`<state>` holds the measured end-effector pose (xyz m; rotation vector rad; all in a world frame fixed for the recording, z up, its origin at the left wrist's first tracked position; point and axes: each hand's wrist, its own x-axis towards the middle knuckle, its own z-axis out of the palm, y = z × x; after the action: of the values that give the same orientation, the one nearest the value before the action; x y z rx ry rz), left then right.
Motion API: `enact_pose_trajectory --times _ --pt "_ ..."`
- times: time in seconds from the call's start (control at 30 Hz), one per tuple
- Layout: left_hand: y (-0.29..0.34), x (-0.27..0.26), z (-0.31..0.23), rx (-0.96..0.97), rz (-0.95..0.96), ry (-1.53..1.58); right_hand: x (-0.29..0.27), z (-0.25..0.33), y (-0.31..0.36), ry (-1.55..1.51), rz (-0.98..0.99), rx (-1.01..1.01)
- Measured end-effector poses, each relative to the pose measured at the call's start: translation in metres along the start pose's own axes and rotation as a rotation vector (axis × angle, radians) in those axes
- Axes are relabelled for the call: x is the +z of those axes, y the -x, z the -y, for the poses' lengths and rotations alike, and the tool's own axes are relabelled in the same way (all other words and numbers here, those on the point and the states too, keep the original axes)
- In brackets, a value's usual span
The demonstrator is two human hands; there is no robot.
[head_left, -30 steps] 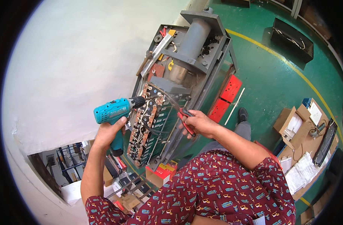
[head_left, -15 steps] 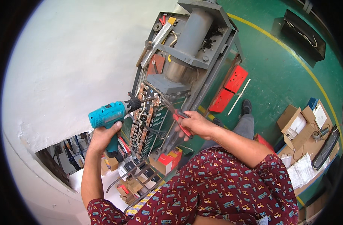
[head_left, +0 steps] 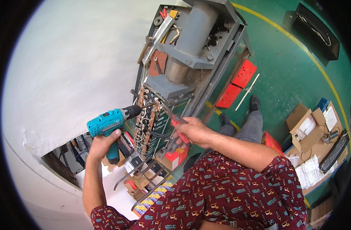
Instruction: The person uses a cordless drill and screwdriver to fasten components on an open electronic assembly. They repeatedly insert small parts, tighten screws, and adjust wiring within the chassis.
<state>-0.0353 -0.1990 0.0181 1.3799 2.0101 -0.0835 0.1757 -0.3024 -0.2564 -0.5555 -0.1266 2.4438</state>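
Note:
My left hand (head_left: 101,146) is closed round the grip of a teal cordless drill (head_left: 105,122). The drill's black chuck points right, and its long bit reaches the top end of a row of copper strips (head_left: 151,115). Pale wires and bolts crowd these strips along the side of a dark stacked block (head_left: 160,124). In my right hand (head_left: 196,131) are pliers with red and black handles (head_left: 178,122). Their jaws extend up and left to the same end of the strips, close to the bit's tip. Whether jaws or bit touch a fastener is too small to tell.
A grey press frame with a thick cylinder (head_left: 196,28) clamps over the block. A wrench (head_left: 157,65) lies on an orange-brown plate. Red blocks (head_left: 237,84) stand on the green floor at right. A metal rack (head_left: 144,172) is below; an open cardboard box (head_left: 308,128) sits far right.
The view has shifted slightly. The drill sits a little lower and further left in the picture, and the pliers have moved slightly left. Both hands keep their holds.

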Motion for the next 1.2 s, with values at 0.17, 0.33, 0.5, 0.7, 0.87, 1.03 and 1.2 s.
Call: enact_pose_trajectory --times 0.17,0.33,0.5,0.7,0.87,1.03,1.2 --pt "0.007 0.006 -0.008 -0.047 -0.027 0.023 0.003 0.003 0.000 0.032 -0.023 0.000" --pt "0.006 0.007 -0.016 -0.097 0.011 -0.003 0.012 0.009 0.003 0.069 -0.070 0.015" --pt "0.008 0.009 -0.019 -0.137 -0.006 -0.005 0.014 0.010 0.008 0.033 -0.064 0.031" --pt "0.009 0.009 -0.016 -0.159 -0.003 0.007 0.009 0.015 0.010 -0.081 -0.034 0.061" --pt "0.010 0.010 -0.017 -0.168 -0.022 0.012 -0.001 0.013 0.009 0.004 0.022 0.051" --pt "0.011 0.011 -0.018 -0.177 -0.022 0.021 -0.005 0.012 0.007 0.073 0.025 0.026" --pt "0.010 0.012 -0.019 -0.178 -0.024 0.026 0.004 0.011 0.009 0.021 -0.003 -0.021"
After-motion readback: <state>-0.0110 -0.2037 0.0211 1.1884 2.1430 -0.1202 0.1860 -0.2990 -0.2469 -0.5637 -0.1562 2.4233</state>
